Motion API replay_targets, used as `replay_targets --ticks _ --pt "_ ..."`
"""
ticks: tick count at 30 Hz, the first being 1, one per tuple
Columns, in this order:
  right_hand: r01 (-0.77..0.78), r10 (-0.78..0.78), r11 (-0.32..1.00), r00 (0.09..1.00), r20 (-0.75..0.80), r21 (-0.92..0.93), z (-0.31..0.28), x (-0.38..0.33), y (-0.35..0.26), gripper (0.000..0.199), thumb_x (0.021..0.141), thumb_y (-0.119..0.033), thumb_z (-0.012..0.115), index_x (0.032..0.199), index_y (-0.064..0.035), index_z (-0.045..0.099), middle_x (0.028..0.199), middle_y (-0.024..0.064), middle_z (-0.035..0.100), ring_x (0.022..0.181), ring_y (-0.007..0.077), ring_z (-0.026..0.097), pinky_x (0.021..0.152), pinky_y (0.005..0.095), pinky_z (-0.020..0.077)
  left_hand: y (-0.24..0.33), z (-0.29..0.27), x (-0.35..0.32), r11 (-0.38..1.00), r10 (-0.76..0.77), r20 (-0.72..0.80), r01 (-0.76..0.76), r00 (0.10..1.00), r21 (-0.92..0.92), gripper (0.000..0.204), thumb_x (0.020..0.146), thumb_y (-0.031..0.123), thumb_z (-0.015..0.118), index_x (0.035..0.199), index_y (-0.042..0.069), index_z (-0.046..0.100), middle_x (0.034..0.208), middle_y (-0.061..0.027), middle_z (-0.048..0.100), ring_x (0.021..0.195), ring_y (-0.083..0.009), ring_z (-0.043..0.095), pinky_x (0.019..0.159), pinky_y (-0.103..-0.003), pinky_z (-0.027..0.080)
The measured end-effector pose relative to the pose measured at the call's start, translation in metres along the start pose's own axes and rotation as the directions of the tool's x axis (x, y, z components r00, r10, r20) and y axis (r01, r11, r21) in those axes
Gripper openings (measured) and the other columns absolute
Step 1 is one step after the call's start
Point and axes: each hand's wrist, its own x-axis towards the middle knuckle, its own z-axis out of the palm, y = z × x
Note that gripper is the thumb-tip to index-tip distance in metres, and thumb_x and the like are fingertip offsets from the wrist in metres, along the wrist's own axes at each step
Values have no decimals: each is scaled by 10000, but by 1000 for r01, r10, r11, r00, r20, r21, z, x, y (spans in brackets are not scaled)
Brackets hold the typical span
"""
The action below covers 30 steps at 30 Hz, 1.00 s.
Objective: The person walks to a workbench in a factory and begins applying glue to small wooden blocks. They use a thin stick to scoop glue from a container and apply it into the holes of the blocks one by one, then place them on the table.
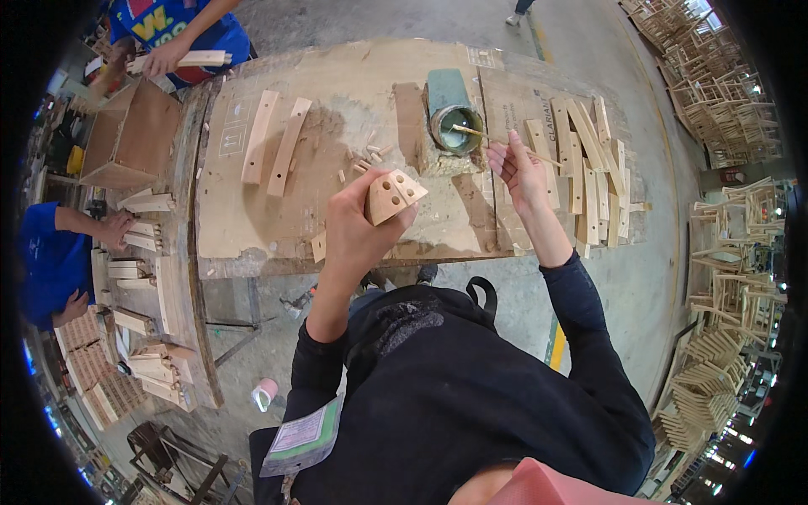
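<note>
My left hand [349, 227] is closed around light wooden pieces [389, 199], their end faces turned up with several round drilled holes. My right hand [522, 172] pinches a thin stick [476, 133], its tip inside a round greenish pot [460, 153] that holds a pale liquid. Whether the tip carries a brush is too small to tell. A green-grey block-like part [447, 89] adjoins the pot on its far side. Just beyond my left hand, small wooden dowels [375, 155] lie scattered on the cardboard-covered table [353, 93].
Two slats [259, 139] lie at the table's left; a pile of drilled slats [589, 172] covers its right end. One co-worker's hand [168, 57] holds wood at the far left, beside a brown box [130, 126]. Another's hand [116, 227] touches wooden parts on the left bench.
</note>
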Motion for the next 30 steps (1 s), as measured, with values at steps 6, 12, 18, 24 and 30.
replay_targets --ticks 6,12,18,24,30 --pt "136 -149 984 983 108 117 -9 14 4 253 966 -232 654 1042 8 631 1093 169 697 973 227 702 816 294 590 4 -2 -2 997 -7 -7 8 1000 75 324 741 107 813 1013 18 663 841 -47 704 761 -78 640 694 -249 516" --pt "260 -244 965 943 227 -40 22 -37 -44 237 1004 -249 595 1028 -15 626 1030 167 707 915 215 706 799 298 575 -8 2 -1 999 0 16 -1 1000 53 330 741 113 813 1023 15 674 860 -61 717 767 -85 652 697 -252 518" --pt "649 -443 704 718 537 -287 63 -111 -80 151 1013 -174 571 989 -28 541 911 140 696 856 200 700 735 316 570 7 3 -2 993 37 13 -38 999 116 361 739 82 802 1066 1 675 878 -71 726 789 -91 664 710 -255 525" --pt "784 -447 522 587 675 -336 70 -125 -84 132 968 -93 631 971 -15 524 921 154 694 876 212 703 750 309 565 7 5 -2 998 43 20 -44 999 51 370 721 71 788 1066 8 671 881 -94 714 798 -158 671 714 -286 525" --pt "838 -462 440 520 718 -324 75 -121 -76 125 923 -49 683 974 42 614 891 106 684 849 194 719 734 279 570 10 5 -4 1000 30 -8 -30 1000 -6 356 689 98 778 1029 51 684 850 -143 689 782 -299 680 701 -357 521"
